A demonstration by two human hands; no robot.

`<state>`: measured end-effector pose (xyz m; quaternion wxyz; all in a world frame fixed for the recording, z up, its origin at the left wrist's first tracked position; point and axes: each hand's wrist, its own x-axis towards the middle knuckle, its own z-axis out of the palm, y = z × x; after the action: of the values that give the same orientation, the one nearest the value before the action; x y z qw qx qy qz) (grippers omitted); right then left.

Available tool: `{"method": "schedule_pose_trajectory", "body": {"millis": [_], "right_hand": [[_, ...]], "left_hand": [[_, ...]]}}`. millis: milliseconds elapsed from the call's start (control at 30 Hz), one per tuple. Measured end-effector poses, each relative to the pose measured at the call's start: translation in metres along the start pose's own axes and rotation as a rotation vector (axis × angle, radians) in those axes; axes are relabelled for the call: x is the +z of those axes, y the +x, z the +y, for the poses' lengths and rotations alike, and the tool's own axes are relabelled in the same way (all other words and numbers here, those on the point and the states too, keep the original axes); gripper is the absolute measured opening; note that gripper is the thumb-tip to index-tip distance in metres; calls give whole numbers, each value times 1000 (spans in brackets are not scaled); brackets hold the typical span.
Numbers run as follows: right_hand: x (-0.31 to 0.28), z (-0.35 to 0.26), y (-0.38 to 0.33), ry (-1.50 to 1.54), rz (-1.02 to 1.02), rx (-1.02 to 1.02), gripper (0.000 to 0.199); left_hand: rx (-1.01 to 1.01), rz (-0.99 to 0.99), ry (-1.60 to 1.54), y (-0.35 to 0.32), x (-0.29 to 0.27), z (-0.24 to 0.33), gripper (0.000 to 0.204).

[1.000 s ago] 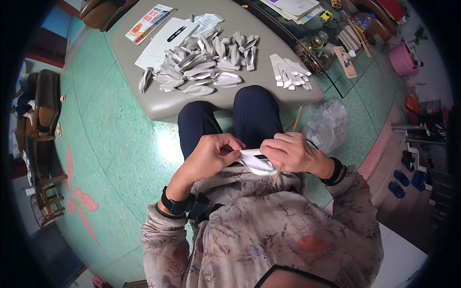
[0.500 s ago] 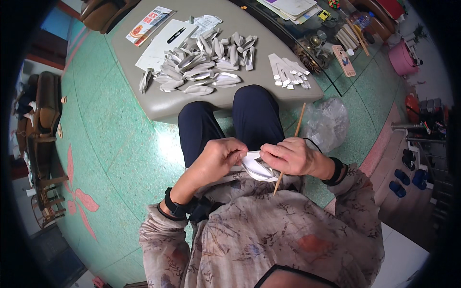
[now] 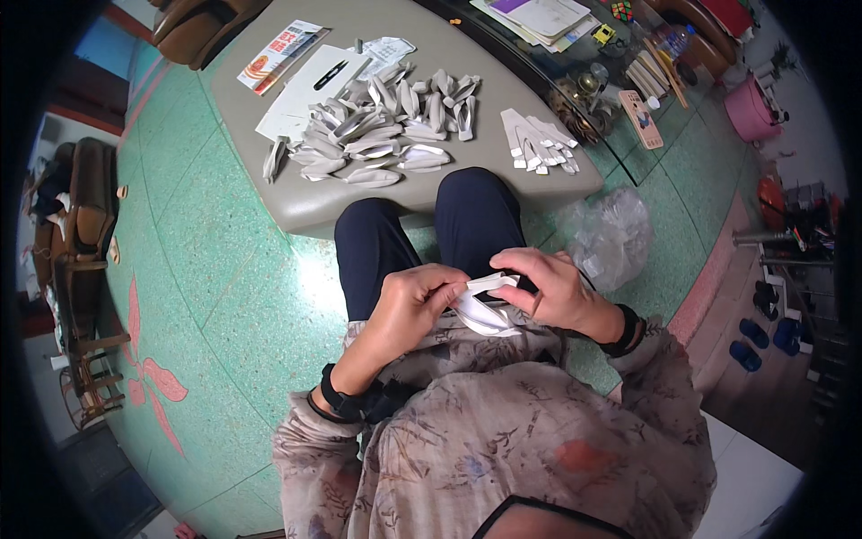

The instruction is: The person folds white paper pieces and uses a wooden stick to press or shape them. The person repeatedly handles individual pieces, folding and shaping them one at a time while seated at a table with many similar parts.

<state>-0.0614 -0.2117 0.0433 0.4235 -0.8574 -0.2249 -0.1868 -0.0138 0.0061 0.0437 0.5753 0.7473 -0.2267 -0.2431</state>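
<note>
Over my lap I hold a white folded paper piece (image 3: 485, 318), curved like a small boat with an opening in it. My left hand (image 3: 418, 301) pinches its left end between thumb and fingers. My right hand (image 3: 558, 293) has its thumb and forefinger at the upper right edge, the forefinger arched above the thumb. Beyond my knees, a heap of similar grey-and-white folded pieces (image 3: 373, 135) lies on a grey padded bench (image 3: 260, 193). Several flat paper strips (image 3: 539, 142) are fanned out at the bench's right side.
A white sheet (image 3: 292, 106) with a black pen (image 3: 330, 75) and a printed leaflet (image 3: 280, 56) lie at the bench's far left. Right of the bench are a clear plastic bag (image 3: 613, 238) and a dark glass table (image 3: 575, 76) holding papers and small objects. Slippers (image 3: 745, 356) lie farther right.
The thin wooden stick held in my right hand is no longer visible. My right hand has turned and its thumb and forefinger have spread at the paper's edge. My left hand keeps its pinch.
</note>
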Motion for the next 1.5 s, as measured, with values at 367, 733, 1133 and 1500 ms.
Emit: {"method": "schedule_pose_trajectory", "body": {"millis": [367, 733, 1133, 1500], "right_hand": [[8, 0, -10, 393, -83, 524, 13], [22, -3, -6, 437, 6, 621, 13], [32, 1, -8, 458, 16, 726, 11], [29, 12, -17, 522, 34, 740, 12]], "left_hand": [[67, 104, 40, 1, 6, 1, 8], [112, 177, 77, 3, 9, -9, 9], [92, 173, 3, 13, 18, -20, 9], [-59, -61, -97, 25, -6, -31, 10]]}}
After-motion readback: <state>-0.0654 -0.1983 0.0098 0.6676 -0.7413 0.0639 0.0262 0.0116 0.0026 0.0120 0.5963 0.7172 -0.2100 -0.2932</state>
